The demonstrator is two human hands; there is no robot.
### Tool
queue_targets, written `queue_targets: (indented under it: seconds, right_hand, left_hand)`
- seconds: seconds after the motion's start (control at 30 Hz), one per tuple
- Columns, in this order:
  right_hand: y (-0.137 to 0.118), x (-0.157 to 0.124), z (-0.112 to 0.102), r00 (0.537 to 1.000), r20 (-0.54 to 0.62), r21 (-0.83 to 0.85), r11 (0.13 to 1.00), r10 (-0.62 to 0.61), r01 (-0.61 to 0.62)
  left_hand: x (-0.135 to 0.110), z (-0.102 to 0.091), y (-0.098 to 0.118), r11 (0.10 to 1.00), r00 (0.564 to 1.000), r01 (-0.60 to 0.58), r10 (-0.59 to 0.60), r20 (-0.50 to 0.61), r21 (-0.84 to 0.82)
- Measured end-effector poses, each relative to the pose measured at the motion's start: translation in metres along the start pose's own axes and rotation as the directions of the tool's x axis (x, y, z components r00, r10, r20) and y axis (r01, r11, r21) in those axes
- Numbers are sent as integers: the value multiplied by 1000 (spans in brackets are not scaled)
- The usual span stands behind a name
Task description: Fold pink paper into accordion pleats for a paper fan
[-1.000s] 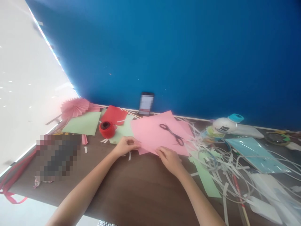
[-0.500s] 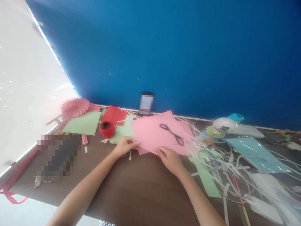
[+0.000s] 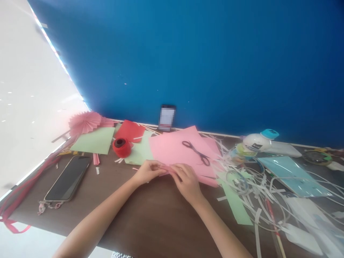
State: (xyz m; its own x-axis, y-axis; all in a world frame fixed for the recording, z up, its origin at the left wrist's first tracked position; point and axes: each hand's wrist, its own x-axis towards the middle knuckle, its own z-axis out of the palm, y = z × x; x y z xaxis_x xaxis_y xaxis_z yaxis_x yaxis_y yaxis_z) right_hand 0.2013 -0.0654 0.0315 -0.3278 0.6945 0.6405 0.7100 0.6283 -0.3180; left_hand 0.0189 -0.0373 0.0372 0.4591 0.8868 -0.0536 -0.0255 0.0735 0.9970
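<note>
Over at the worktop (image 3: pixel 150 218), the left hand (image 3: pixel 147 173) and the right hand (image 3: pixel 188 182) are closing their fingertips on pink paper (image 3: pixel 168 168), holding it between them at the near edge of some pink sheets (image 3: pixel 172 147). Black scissors (image 3: pixel 199 154) are resting on those sheets. A red spool (image 3: pixel 124 149) is standing to the left, a dark phone (image 3: pixel 68 179) is lying farther out, and white strips (image 3: pixel 257 227) are tangling to the right.

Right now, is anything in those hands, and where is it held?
Yes: pink paper, pinched at its near edge by the fingertips of both the left hand and right hand.
</note>
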Motion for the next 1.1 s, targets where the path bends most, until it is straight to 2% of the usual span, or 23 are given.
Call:
queue_targets:
  seconds: [0.23,0.73,0.9,1.1]
  right_hand:
    - [2,-2,-1,993,-106,16,998,-53,55]
    - [-1,-1,2,995,-79,131,990,59,-49]
    - [-2,-1,2,998,-57,114,993,24,-17]
    - [-3,-1,0,1000,-8,95,995,-28,29]
  left_hand:
    - [-1,1,-1,972,997,61,-48,61,-227]
    - [0,1,-4,931,992,109,-77,104,-347]
    - [1,2,-6,947,993,100,-79,82,-306]
    - [2,3,-3,919,988,152,-138,63,-364]
